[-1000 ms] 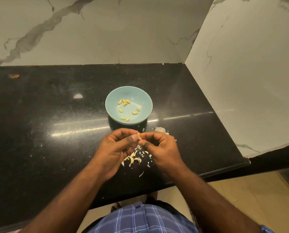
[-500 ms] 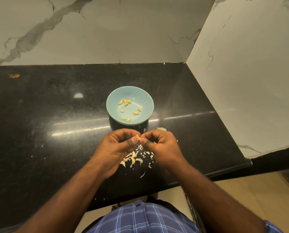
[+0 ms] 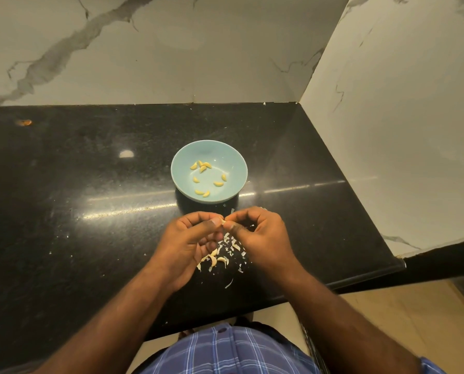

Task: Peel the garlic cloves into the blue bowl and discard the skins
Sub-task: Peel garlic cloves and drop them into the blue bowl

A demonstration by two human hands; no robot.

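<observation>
A light blue bowl (image 3: 232, 163) stands on the black countertop and holds several peeled yellow garlic cloves (image 3: 218, 183). Just in front of it, my left hand (image 3: 187, 244) and my right hand (image 3: 263, 236) meet fingertip to fingertip, both pinching one small garlic clove (image 3: 223, 222) between thumbs and forefingers. Below the hands lies a heap of unpeeled cloves and white skin flakes (image 3: 220, 259), partly hidden by my left fingers.
The black countertop (image 3: 77, 211) ends at a front edge near my body and at a right edge by the marble side wall (image 3: 400, 130). A marble back wall stands behind. A small orange speck (image 3: 23, 122) lies far left. Skin flakes are scattered around.
Both hands stay together on the clove, with only small finger movements. The view has shifted slightly. The bowl and the heap have not moved.
</observation>
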